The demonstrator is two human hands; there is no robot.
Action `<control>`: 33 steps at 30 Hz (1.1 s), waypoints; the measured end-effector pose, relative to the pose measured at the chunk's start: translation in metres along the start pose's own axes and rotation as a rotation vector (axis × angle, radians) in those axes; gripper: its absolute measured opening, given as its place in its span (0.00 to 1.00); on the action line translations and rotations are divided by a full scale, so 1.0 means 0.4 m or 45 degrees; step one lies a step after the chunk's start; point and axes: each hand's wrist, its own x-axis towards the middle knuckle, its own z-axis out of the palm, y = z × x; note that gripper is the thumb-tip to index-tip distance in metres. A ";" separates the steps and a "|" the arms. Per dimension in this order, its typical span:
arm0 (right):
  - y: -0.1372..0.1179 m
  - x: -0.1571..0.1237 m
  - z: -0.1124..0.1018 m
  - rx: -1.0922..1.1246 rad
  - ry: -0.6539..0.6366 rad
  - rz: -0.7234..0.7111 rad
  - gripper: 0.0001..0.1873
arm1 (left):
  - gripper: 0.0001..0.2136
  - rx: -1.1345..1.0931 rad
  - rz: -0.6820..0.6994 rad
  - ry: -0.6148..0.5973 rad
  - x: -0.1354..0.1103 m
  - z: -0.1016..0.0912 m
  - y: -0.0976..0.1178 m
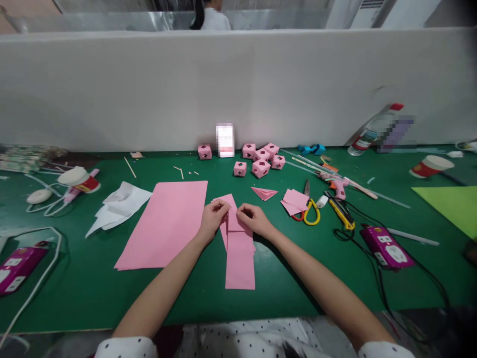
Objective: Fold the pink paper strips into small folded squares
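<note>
Both hands work at a pink paper strip (240, 263) in the middle of the table. My left hand (214, 216) pinches its upper left side, thumb and fingertips together. From the other side my right hand (255, 219) pinches the paper's right edge. The strip's upper part looks folded over, and more pink pieces lie beneath it, partly hidden. Left of my hands lies a stack of large pink sheets (167, 223). A flat folded pink triangle (264, 193) and small pink paper squares (295, 201) lie to the right.
Pink paper cubes (261, 168) with dark openings stand at the back. Scissors (313, 213), a yellow cutter (342, 211), a pink glue gun (337, 185) and a purple power strip (387, 247) with cables lie right. Crumpled white paper (121, 206) and a paper cup (80, 179) are left.
</note>
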 end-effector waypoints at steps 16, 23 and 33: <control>0.023 0.017 -0.008 0.166 0.226 0.131 0.20 | 0.14 0.339 0.117 -0.275 -0.018 0.003 0.001; 0.015 0.018 -0.008 0.173 0.295 0.098 0.17 | 0.12 0.415 0.097 -0.295 -0.021 0.002 -0.001; 0.021 0.020 -0.016 0.297 0.327 0.135 0.14 | 0.13 0.408 0.052 -0.341 -0.020 -0.004 0.001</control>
